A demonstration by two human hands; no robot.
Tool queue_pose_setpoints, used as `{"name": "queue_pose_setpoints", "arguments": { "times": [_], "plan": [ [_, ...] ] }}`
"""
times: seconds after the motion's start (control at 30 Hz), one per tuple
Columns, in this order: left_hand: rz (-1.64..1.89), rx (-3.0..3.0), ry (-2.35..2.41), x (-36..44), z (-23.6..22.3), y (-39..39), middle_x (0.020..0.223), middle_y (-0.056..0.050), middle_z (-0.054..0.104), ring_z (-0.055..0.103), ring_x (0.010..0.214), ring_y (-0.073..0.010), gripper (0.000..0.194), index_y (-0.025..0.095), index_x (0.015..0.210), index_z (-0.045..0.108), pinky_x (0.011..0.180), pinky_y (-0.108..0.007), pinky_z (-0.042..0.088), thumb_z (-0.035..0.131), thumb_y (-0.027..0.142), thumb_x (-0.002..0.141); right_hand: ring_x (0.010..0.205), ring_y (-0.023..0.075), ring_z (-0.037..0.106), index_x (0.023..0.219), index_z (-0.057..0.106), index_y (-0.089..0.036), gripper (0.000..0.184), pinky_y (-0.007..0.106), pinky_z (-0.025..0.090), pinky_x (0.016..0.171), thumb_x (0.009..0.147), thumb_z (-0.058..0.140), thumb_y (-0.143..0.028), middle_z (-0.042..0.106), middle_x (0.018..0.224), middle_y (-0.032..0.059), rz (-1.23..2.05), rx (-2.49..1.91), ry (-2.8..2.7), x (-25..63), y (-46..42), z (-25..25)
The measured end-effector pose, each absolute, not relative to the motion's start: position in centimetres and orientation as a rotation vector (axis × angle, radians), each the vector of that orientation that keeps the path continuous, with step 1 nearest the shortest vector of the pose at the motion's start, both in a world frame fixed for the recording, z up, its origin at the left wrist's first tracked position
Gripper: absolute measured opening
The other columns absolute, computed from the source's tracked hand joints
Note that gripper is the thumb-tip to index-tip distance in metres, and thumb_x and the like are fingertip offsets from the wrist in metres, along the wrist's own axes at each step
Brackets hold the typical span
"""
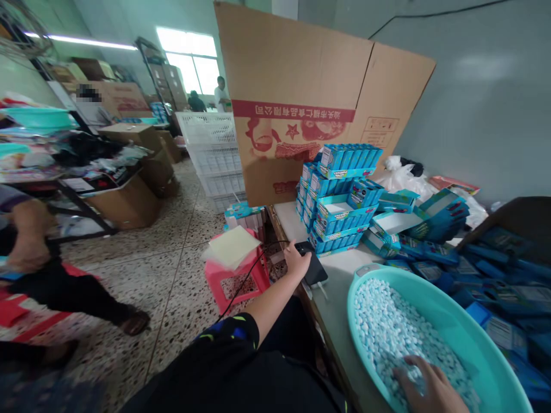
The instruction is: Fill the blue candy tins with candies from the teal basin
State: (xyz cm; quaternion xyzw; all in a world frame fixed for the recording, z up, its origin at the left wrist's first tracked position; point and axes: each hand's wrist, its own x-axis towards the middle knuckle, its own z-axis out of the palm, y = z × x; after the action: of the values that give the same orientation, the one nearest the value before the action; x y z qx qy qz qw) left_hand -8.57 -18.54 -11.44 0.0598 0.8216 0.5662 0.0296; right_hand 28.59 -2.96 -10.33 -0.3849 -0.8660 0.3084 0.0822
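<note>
My left hand (297,262) reaches to the table's near edge, its fingers curled at the side of a dark phone (315,268) with a white cable at its lower end. My right hand (430,385) is down in a turquoise basin (486,338) of small pale blue and white candies (387,315). Between its thumb and fingers is a small clear, shiny thing (414,373), too blurred to name exactly. Beyond the phone stand stacked blue display boxes (340,218) holding smaller packs; one tray in front is partly filled.
A big cardboard sheet (301,69) stands behind the boxes. Many blue cartons (473,275) are heaped right of the basin. Left of the table are a pink stool (219,275) with pale sheets and white crates (210,155). A seated person (26,246) is at far left.
</note>
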Motion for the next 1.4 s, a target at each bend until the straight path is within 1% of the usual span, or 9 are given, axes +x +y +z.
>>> {"name": "queue_pose_setpoints", "arguments": {
  "times": [0.2,0.47,0.6,0.73,0.83,0.93,1.07,1.17,1.4],
  "plan": [
    [1.723,0.434,2.615,-8.0,-11.6,-19.0,0.170,-0.027,0.027,0.016,0.164,-0.0512,0.067,0.021,0.127,0.066,0.131,-0.058,0.015,0.090,0.033,0.066,0.109,0.0465,0.078,0.101,0.078,-0.027,0.049,0.059,0.061,0.093,0.077,0.059,-0.065,0.081,0.113,0.0205,0.921,-1.086,-2.596,27.5,-2.7,-11.3],
    [1.854,0.655,2.720,-7.2,-11.5,-20.0,0.146,-0.020,0.056,0.049,0.147,-0.0372,0.038,0.022,0.124,0.067,0.129,-0.057,0.033,0.069,0.021,0.086,0.090,0.0387,0.080,0.075,0.082,-0.027,0.038,0.047,0.063,0.089,0.070,0.065,-0.060,0.083,0.089,0.0128,1.077,-1.093,-2.530,27.7,-3.5,-8.9],
    [1.975,1.233,2.632,-6.1,-10.5,-21.2,0.130,-0.014,0.068,0.062,0.132,-0.0298,0.021,0.022,0.115,0.068,0.126,-0.057,0.040,0.063,0.023,0.095,0.086,0.0402,0.080,0.066,0.079,-0.030,0.033,0.048,0.063,0.084,0.061,0.065,-0.060,0.082,0.084,0.0126,1.048,-1.178,-2.401,27.6,-4.0,-8.5],
    [1.988,2.076,2.150,-4.5,-8.6,-20.6,0.111,-0.011,0.074,0.072,0.109,-0.0223,0.014,0.020,0.109,0.066,0.101,-0.040,0.060,0.056,0.018,0.099,0.087,0.0386,0.080,0.076,0.079,-0.030,0.035,0.049,0.062,0.085,0.063,0.064,-0.059,0.083,0.089,0.0119,0.978,-1.251,-2.375,27.6,-4.2,-8.8],
    [1.775,2.255,1.867,-2.3,-6.3,-18.4,0.104,-0.010,0.075,0.073,0.100,-0.0208,0.016,0.020,0.110,0.066,0.092,-0.035,0.061,0.054,0.019,0.099,0.087,0.0328,0.079,0.086,0.083,-0.026,0.041,0.043,0.060,0.084,0.074,0.063,-0.059,0.083,0.094,0.0104,0.923,-1.246,-2.536,27.4,-4.8,-8.4],
    [1.323,2.254,1.756,0.8,-3.3,-14.6,0.118,-0.012,0.075,0.073,0.104,-0.0210,0.028,0.019,0.125,0.065,0.099,-0.036,0.059,0.058,0.027,0.100,0.092,0.0302,0.078,0.089,0.084,-0.022,0.036,0.039,0.056,0.084,0.087,0.059,-0.049,0.083,0.096,0.0108,0.818,-1.249,-2.668,26.9,-5.6,-7.3],
    [0.369,2.239,1.756,5.3,-0.5,-8.9,0.147,-0.015,0.066,0.061,0.137,-0.0352,0.053,0.020,0.141,0.065,0.113,-0.048,0.053,0.075,0.038,0.092,0.094,0.0286,0.077,0.095,0.084,-0.017,0.027,0.035,0.053,0.082,0.093,0.063,-0.033,0.083,0.099,0.0129,0.689,-1.328,-2.719,26.4,-6.1,-6.1],
    [-0.122,2.091,1.684,7.6,0.1,-6.0,0.143,-0.017,0.069,0.066,0.130,-0.0387,0.054,0.018,0.126,0.076,0.106,-0.046,0.056,0.090,0.030,0.076,0.098,0.0277,0.076,0.099,0.085,-0.015,0.024,0.033,0.052,0.086,0.094,0.064,-0.023,0.083,0.103,0.0133,0.632,-1.341,-2.686,26.3,-6.5,-5.5],
    [0.006,2.095,1.516,6.7,-0.9,-4.3,0.111,-0.012,0.081,0.074,0.108,-0.0295,0.027,0.013,0.104,0.082,0.097,-0.036,0.055,0.075,0.024,0.080,0.106,0.0256,0.072,0.112,0.084,-0.014,0.024,0.031,0.051,0.095,0.097,0.066,-0.018,0.079,0.111,0.0140,0.634,-1.381,-2.444,25.8,-7.4,-3.2]
  ]
}}
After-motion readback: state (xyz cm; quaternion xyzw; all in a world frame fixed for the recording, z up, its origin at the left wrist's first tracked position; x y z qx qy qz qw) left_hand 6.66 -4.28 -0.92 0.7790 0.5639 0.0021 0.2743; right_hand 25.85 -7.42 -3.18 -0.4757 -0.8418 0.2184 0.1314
